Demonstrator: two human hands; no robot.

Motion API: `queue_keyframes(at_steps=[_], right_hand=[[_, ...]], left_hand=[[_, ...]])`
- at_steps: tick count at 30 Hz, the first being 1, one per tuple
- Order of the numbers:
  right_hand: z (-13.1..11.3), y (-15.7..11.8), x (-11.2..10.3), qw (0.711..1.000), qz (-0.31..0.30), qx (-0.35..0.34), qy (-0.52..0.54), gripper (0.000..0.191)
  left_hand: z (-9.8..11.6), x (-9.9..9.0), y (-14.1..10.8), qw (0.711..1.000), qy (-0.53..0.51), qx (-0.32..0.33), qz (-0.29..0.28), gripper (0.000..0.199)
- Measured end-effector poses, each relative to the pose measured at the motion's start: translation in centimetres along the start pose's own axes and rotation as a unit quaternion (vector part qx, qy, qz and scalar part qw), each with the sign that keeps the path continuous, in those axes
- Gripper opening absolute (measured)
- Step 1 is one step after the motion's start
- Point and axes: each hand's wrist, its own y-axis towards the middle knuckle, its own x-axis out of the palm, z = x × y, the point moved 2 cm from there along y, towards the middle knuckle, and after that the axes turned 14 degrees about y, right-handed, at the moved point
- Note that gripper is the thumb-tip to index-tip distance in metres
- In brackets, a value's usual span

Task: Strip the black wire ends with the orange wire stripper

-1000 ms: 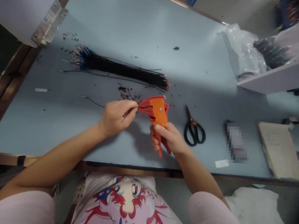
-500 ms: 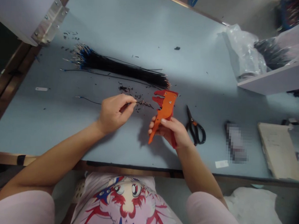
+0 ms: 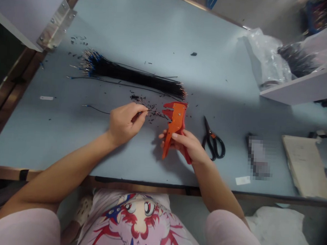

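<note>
My left hand [image 3: 126, 122] pinches a thin black wire [image 3: 98, 109]; its blue end with a metal tip lies to the left, and the other end sticks out a little past my fingertips. In my right hand [image 3: 188, 144] is an orange and red wire stripper [image 3: 177, 117], its jaws pointing left toward that wire end, not touching it. Small black scraps [image 3: 153, 113] lie between the hands. Behind them rests a thick bundle of black wires [image 3: 133, 75] with blue terminals at its left end and bare copper at its right.
Black-handled scissors [image 3: 213, 139] lie right of my right hand. Farther right are a blurred dark object [image 3: 259, 155], a white label [image 3: 242, 180] and a flat cardboard piece [image 3: 306, 164]. Plastic bags [image 3: 271, 58] stand at the back right, by a pale panel [image 3: 302, 84].
The wire stripper in my right hand has shifted left and tilted, its jaws now closer to the wire end. My left hand has barely moved.
</note>
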Motion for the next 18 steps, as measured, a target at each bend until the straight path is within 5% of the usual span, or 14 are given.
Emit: queue_keyframes(at_steps=[9,18], right_hand=[[0.0,-0.3,0.3,0.999,-0.026,0.028,-0.029,0.037],[1.0,-1.2,0.8,0.970,-0.039,0.136,-0.197,0.036]], left_hand=[[0.0,-0.1,-0.1,1.000,-0.007,-0.025,-0.003,0.009],[-1.0,0.7,-0.2,0.987,-0.047,-0.154,0.004,0.013]])
